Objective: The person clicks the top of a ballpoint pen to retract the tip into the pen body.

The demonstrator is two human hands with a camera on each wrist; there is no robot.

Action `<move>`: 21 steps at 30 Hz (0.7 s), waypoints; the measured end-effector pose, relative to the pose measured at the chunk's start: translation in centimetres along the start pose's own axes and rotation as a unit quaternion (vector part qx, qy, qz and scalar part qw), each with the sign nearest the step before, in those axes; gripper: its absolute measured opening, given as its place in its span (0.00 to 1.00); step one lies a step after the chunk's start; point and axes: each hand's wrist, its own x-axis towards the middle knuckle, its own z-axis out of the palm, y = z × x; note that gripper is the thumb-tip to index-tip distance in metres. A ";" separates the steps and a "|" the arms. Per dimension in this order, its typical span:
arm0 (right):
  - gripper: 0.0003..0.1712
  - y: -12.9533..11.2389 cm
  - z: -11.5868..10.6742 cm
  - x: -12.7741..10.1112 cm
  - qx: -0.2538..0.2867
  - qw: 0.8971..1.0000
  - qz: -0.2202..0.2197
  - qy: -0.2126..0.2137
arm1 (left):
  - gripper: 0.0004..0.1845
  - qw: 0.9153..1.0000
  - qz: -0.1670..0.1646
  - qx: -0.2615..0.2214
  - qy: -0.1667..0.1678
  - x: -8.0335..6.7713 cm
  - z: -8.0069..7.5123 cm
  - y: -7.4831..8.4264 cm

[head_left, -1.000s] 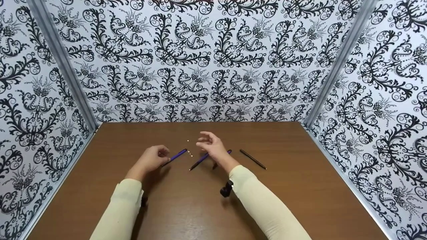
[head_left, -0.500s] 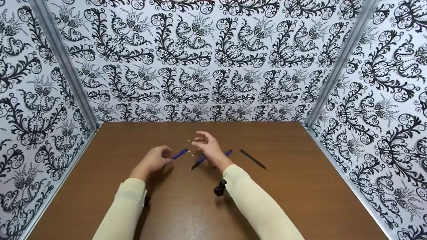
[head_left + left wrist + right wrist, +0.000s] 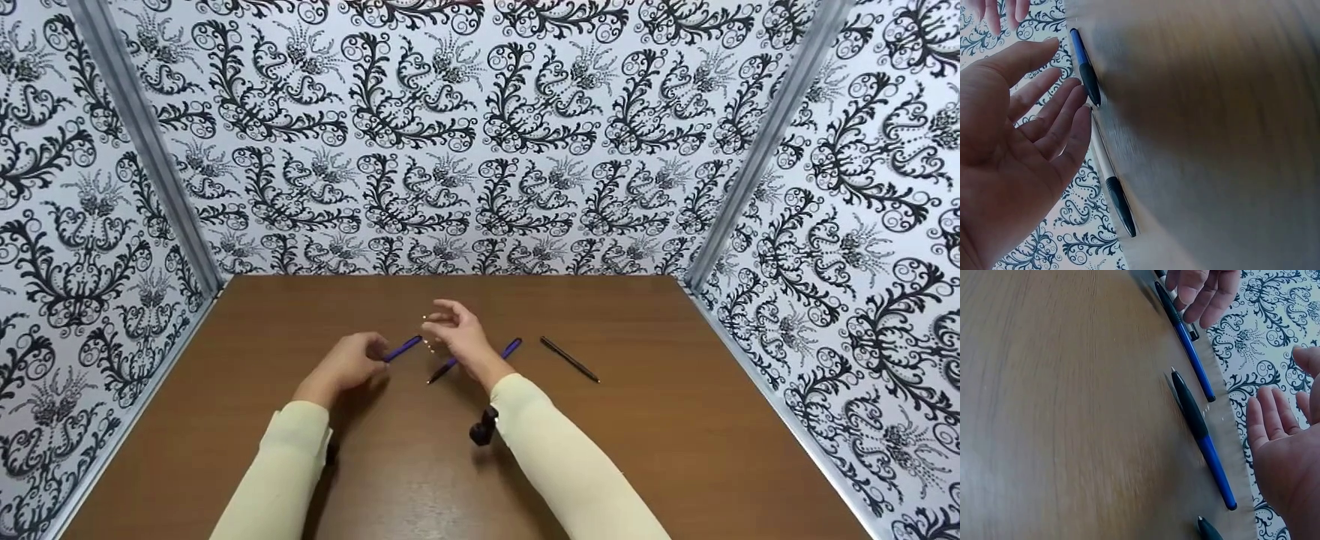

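Where the two cream sleeves [image 3: 277, 472] reach forward over the brown desk [image 3: 675, 450], a small black wrist mount [image 3: 482, 427] shows under the right forearm. Beyond the sleeves, the left hand [image 3: 343, 364] rests low on the desk with its fingers [image 3: 1055, 121] relaxed and only slightly bent, as the left wrist view shows; their tips lie at the near end of a blue pen [image 3: 403, 347], and whether they actually touch it cannot be told. That pen points away to the right, its far end close to a few tiny pale specks [image 3: 429, 346] on the desk surface.

Just right of it, the right hand [image 3: 456, 335] hangs above the desk, palm turned toward the left hand, fingers [image 3: 1266, 419] loosely spread and holding nothing. Under this hand lies a second blue pen [image 3: 471, 361] with a black grip, slanted from its dark tip at the near left to its blue end at the far right; the hand is lifted clear of it. In the right wrist view both blue pens lie near each other, apart and roughly parallel.

Farther right, well apart from both hands, a thin black pen [image 3: 569, 358] lies on the desk, slanting the other way. Behind the desk stand walls of black-and-white scroll wallpaper [image 3: 480, 135].
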 end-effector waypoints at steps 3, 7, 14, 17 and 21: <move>0.32 0.2 0.3 0.0 0.008 1.000 0.003 0.004 | 0.19 1.000 0.002 0.001 0.001 0.0 0.1 -0.1; 0.32 0.6 0.7 -0.1 0.030 0.999 0.013 0.008 | 0.18 1.000 -0.005 0.001 -0.001 0.2 0.2 -0.3; 0.32 1.0 1.4 -0.1 0.040 0.999 0.019 0.008 | 0.16 1.000 -0.006 0.000 -0.001 0.3 0.5 -1.0; 0.31 1.2 1.6 0.0 0.038 0.999 0.021 0.008 | 0.15 1.000 -0.007 -0.002 -0.001 0.3 0.6 -1.2; 0.32 1.3 1.8 -0.1 0.037 0.999 0.026 0.005 | 0.14 1.000 -0.010 0.003 -0.002 0.5 0.8 -1.4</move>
